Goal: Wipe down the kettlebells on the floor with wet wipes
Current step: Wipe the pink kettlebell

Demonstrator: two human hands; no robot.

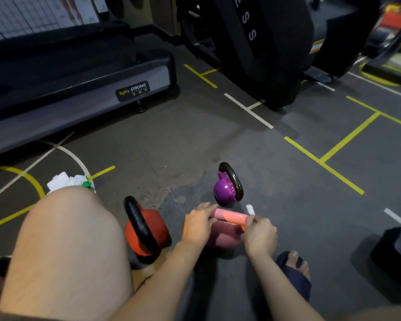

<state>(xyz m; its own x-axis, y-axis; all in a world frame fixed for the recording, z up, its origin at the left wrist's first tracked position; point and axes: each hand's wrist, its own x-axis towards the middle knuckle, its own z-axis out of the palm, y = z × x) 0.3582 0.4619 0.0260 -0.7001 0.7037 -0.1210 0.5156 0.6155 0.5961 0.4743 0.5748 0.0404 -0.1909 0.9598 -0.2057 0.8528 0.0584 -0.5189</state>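
Altogether three kettlebells, red (159,224), purple (224,188), pink (222,237), left hand (198,225) gripping pink handle (232,217), right hand (261,235) pinching one wipe (250,209).

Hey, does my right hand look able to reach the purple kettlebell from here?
Probably yes: the purple kettlebell stands just beyond the right hand, which pinches a wipe, with only bare floor between.

The location is a gym. A treadmill (79,89) with a "BODY STRONG" label (132,91) stands at the left. A large black exercise machine (264,42) stands behind. The dark floor (195,140) carries yellow lines (347,137) and white lines (248,110). On it stand a purple kettlebell (225,188), a red kettlebell (148,230) and a pink kettlebell (225,235).
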